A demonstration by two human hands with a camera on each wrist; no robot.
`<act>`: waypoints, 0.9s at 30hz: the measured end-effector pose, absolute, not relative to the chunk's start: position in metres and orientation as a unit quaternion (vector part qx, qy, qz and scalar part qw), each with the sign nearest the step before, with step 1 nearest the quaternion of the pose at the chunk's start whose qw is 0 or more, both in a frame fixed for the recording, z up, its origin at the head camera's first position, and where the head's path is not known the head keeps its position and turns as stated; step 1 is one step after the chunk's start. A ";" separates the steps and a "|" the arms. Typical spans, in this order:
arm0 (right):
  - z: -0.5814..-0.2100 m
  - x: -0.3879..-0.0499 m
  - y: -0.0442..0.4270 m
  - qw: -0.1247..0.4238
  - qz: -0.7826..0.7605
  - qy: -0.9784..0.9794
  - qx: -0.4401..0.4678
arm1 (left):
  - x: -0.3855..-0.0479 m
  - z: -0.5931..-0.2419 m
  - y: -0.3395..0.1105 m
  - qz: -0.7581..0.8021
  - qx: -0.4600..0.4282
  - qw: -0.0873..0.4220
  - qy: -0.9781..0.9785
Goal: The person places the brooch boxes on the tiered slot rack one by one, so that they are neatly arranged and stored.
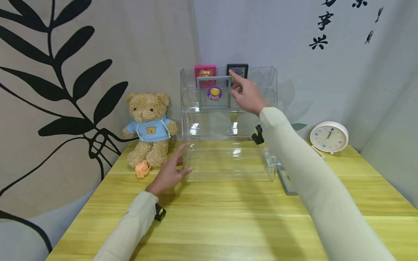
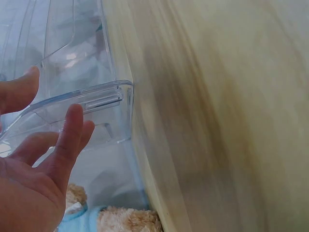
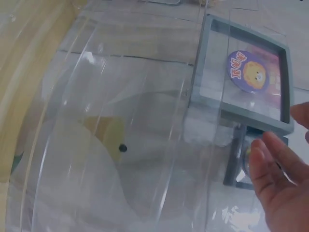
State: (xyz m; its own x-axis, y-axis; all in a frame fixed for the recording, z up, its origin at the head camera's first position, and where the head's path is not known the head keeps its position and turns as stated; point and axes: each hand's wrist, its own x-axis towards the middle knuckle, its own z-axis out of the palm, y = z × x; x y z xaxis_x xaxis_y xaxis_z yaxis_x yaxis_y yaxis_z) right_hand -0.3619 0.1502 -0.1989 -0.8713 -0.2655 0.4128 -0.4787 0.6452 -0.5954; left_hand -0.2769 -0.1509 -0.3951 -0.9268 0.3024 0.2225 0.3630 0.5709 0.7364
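Observation:
A clear tiered rack [image 1: 225,177] stands on the table. On its top tier a grey-blue frame [image 1: 213,107] with a round purple badge [image 1: 214,93] stands in front of a pink frame [image 1: 205,67] and a black frame [image 1: 237,66]. My right hand [image 1: 249,95] is at the grey-blue frame's right edge, index finger extended, in front of the black frame; the right wrist view shows the fingers [image 3: 264,162] near the frame's corner, contact unclear. My left hand [image 1: 168,175] is spread at the rack's lower left side [image 2: 91,92], thumb and fingers apart, holding nothing.
A teddy bear [image 1: 148,125] in a blue top sits left of the rack, an orange fluffy item [image 1: 142,169] at its feet. Right of the rack, another grey frame [image 1: 286,185] lies partly under my right sleeve. A white clock [image 1: 329,136] stands at the back right.

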 end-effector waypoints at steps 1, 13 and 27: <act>-0.199 -0.360 0.153 0.146 0.366 -0.895 0.209 | -0.277 -0.395 -0.151 -0.422 -0.188 0.036 -0.886; -0.210 -0.316 0.218 0.183 0.327 -0.905 0.200 | -0.275 -0.394 -0.151 -0.419 -0.183 0.037 -0.889; -0.250 -0.268 0.315 0.163 0.276 -0.937 0.141 | -0.276 -0.393 -0.150 -0.431 -0.188 0.034 -0.882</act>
